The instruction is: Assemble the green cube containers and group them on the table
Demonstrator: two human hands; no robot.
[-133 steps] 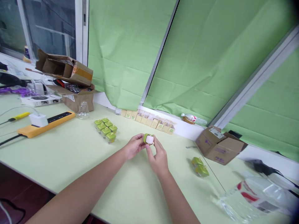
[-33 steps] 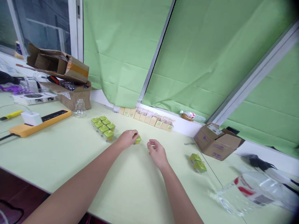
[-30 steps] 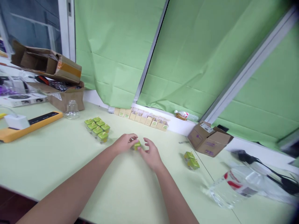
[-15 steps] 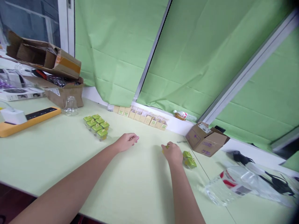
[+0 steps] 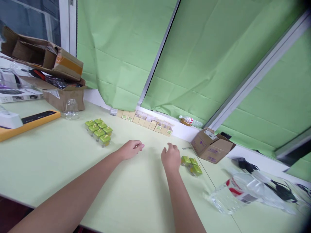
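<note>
My right hand (image 5: 171, 157) is over the table with its fingers apart and holds nothing. Just to its right stand three small clear jars with green lids (image 5: 193, 161), each lid topped by a pale loop. My left hand (image 5: 132, 150) rests low over the table, fingers curled together; whether anything is inside them is hidden. Left of it, several more of these green-lidded jars (image 5: 99, 130) stand packed in a close group. Beyond both hands, a row of small tan boxes (image 5: 145, 122) lines the wall, some with open tops.
An orange power strip (image 5: 36, 121), a clear plastic bottle piece (image 5: 71, 110) and stacked cardboard boxes (image 5: 65, 97) are at the left. Rightward stand a cardboard carton (image 5: 209, 145), a large clear bottle (image 5: 235, 192) lying down and black cables (image 5: 284, 191). Green curtains (image 5: 116, 48) hang behind.
My right hand has let go of a green-lidded jar, which now stands beside the other two at right. The hand has shifted left and its fingers have opened. My left hand stays put.
</note>
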